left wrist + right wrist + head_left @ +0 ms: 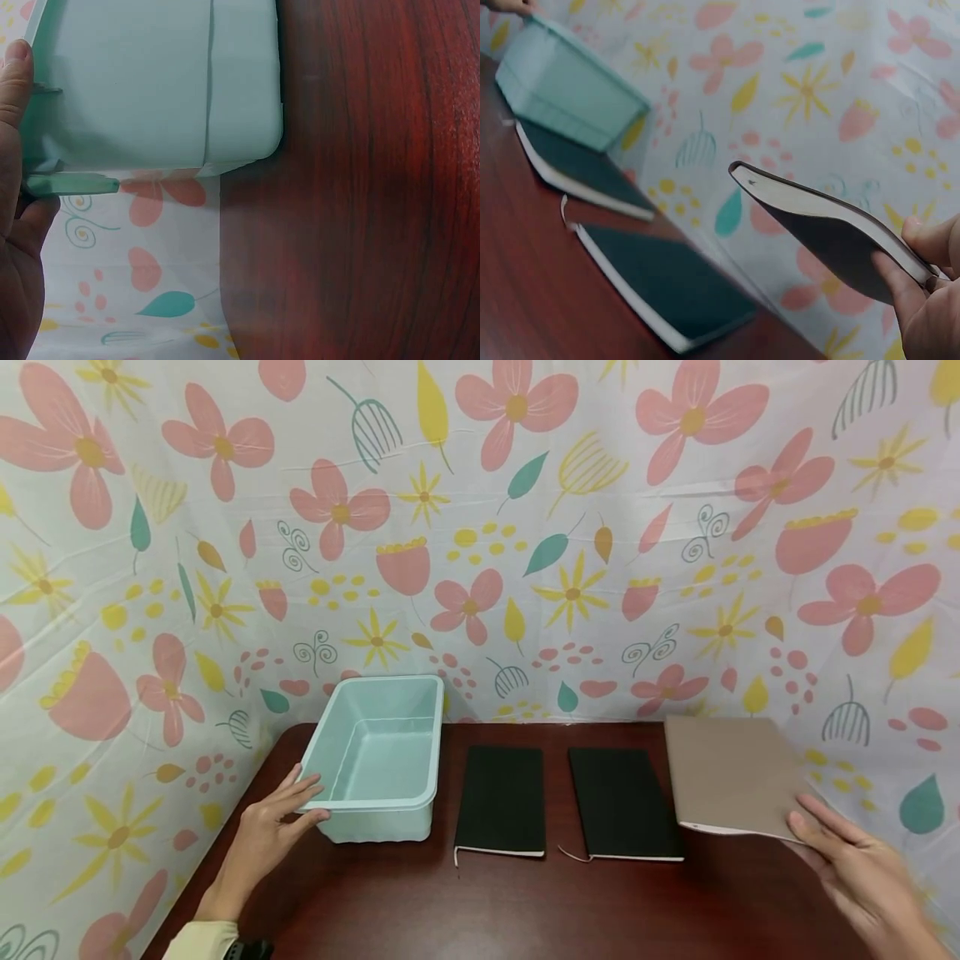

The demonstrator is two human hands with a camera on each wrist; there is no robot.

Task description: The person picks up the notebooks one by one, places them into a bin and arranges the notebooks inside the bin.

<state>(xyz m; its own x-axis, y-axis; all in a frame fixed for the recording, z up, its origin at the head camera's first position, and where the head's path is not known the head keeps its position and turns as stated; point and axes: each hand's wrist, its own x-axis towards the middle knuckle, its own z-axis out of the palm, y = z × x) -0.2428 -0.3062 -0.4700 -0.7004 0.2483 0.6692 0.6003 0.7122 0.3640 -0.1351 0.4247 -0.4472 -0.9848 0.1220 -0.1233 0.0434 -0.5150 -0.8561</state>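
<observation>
A pale mint plastic bin [382, 822] stands at the left of the table, and my left hand [277, 822] grips its near left rim corner. In the left wrist view, fingers [13, 82] lie against the bin's wall [135, 82]. At the right, my right hand [862, 860] pinches one corner of a taupe-covered notebook [738, 772], thumb on one cover. The right wrist view shows this notebook [817, 232] raised above the table, its white page edges facing the camera and the right hand [930, 292] at its end.
Two black notebooks lie side by side between the bin and the right hand: one on the left [501, 802], another on the right [624, 802]. Each has a ribbon at its near edge. The dark red wooden table [510, 910] ends against a floral cloth [510, 568] behind.
</observation>
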